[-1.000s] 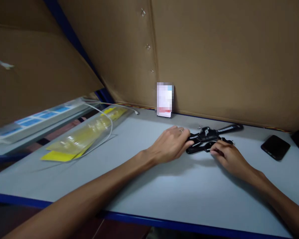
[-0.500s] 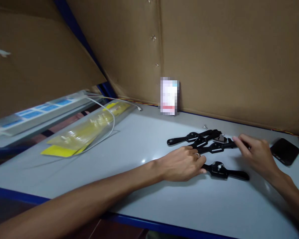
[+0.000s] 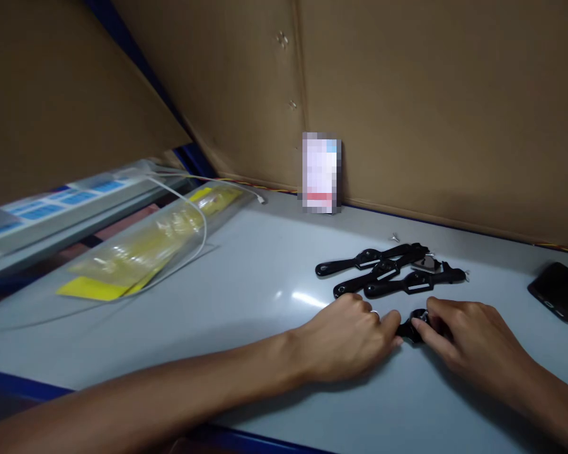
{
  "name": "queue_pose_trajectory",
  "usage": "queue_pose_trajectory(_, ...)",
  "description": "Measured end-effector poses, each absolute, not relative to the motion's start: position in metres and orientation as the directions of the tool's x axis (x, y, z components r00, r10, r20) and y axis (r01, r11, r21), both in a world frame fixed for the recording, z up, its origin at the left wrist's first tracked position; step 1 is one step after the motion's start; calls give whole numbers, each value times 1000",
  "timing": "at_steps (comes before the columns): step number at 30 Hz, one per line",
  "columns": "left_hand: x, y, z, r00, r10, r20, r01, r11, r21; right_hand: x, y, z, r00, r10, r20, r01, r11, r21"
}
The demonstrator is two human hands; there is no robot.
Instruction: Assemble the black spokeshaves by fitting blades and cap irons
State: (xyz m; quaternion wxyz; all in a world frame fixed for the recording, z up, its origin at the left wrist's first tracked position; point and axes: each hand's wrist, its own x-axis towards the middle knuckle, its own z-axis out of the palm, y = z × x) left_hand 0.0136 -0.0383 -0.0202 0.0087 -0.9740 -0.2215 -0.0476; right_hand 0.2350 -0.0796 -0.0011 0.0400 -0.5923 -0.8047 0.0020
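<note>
A black spokeshave (image 3: pixel 413 329) lies low over the front part of the table, between my two hands. My left hand (image 3: pixel 353 337), with a ring on one finger, is closed round its left handle. My right hand (image 3: pixel 464 334) is closed on its middle, thumb and fingers at the metal fitting, and covers the right handle. Just behind lie three more black spokeshaves: a rear one (image 3: pixel 343 267), a middle one (image 3: pixel 360 284) and a front one (image 3: pixel 397 287). A small metal blade piece (image 3: pixel 426 263) rests against them. Small silver screws (image 3: pixel 394 238) sit farther back.
A dark phone (image 3: pixel 559 291) lies at the right. Against the brown board stands a blurred card or box (image 3: pixel 320 173). Clear plastic sleeves with yellow sheets (image 3: pixel 137 252) and a white cable (image 3: pixel 203 221) lie on the left, beside a white power strip (image 3: pixel 71 205).
My right hand has moved from the right end of the spokeshave pile forward and left onto the spokeshave in my left hand. The view has shifted slightly.
</note>
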Motion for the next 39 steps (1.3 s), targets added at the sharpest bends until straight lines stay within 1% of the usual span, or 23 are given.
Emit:
queue_pose_trajectory(6, 12, -37, -21, 893, 434, 120, 439, -898, -19, 235, -80, -7, -326, 942, 82, 943, 330, -44)
queue_pose_trajectory(10, 12, -35, -23, 904, 404, 137, 410, -912, -12, 234, -79, -12, -335, 936, 109, 933, 345, -101)
queue_pose_trajectory(13, 11, -32, -23, 908, 393, 142, 398, -917, -4, 233, -79, -13, -386, 913, 132, 900, 404, -163)
queue_pose_trajectory(16, 8, -26, -21, 918, 380, 116, 382, -924, 4, 233, -80, -14, -434, 889, 145, 869, 456, -193)
queue_pose_trajectory(20, 5, -18, -19, 921, 361, 146, 364, -932, 6, 235, -81, -9, -395, 908, 143, 881, 418, -222)
queue_pose_trajectory(21, 4, -17, -19, 921, 358, 156, 362, -932, 3, 236, -81, -8, -405, 903, 144, 871, 429, -238)
queue_pose_trajectory(24, 3, -14, -20, 923, 354, 149, 358, -934, 0, 241, -79, -3, -518, 843, 145, 797, 538, -275)
queue_pose_trajectory(25, 2, -14, -20, 926, 352, 138, 355, -935, 1, 243, -79, -2, -551, 820, 152, 774, 571, -274)
queue_pose_trajectory(27, 2, -13, -19, 930, 346, 122, 348, -937, 0, 247, -77, -2, -561, 808, 180, 773, 589, -234)
queue_pose_trajectory(29, 1, -13, -19, 931, 342, 125, 346, -938, -5, 250, -74, -1, -518, 827, 220, 812, 556, -176)
queue_pose_trajectory(31, 1, -13, -19, 930, 342, 136, 346, -938, -9, 251, -73, -1, -491, 832, 258, 832, 536, -143)
queue_pose_trajectory(36, 1, -14, -19, 931, 342, 129, 345, -939, 0, 246, -75, 1, -611, 736, 291, 733, 665, -143)
queue_pose_trajectory(39, 2, -14, -19, 932, 341, 120, 344, -939, 1, 246, -76, 2, -621, 733, 279, 739, 665, -102)
